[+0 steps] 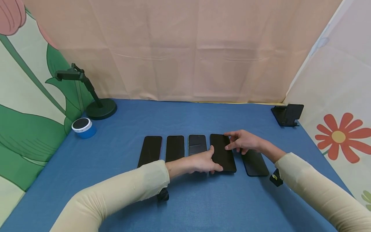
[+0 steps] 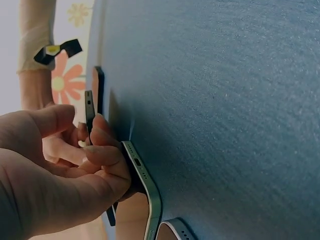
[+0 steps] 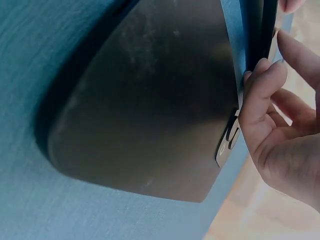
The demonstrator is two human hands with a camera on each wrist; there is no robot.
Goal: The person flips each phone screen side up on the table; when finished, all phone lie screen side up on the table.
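Observation:
Several smartphones lie in a row across the blue table. My left hand (image 1: 203, 161) holds a black smartphone (image 1: 222, 158) by its left side and lower corner. On its upper right edge, the thumb and fingers of my right hand (image 1: 246, 140) pinch the same phone. The left wrist view shows that phone (image 2: 89, 106) edge-on, raised off the cloth. Just right of it lies a dark phone (image 1: 255, 163), back up, its camera bump (image 3: 228, 140) seen in the right wrist view. My left hand partly covers the grey-screened phone (image 1: 197, 144).
Two black-screened phones (image 1: 150, 148) lie further left, partly behind my left sleeve. A black stand with a round base (image 1: 101, 109) and a blue-and-white round container (image 1: 84, 128) stand at the back left. A small black phone holder (image 1: 288, 115) sits at the back right.

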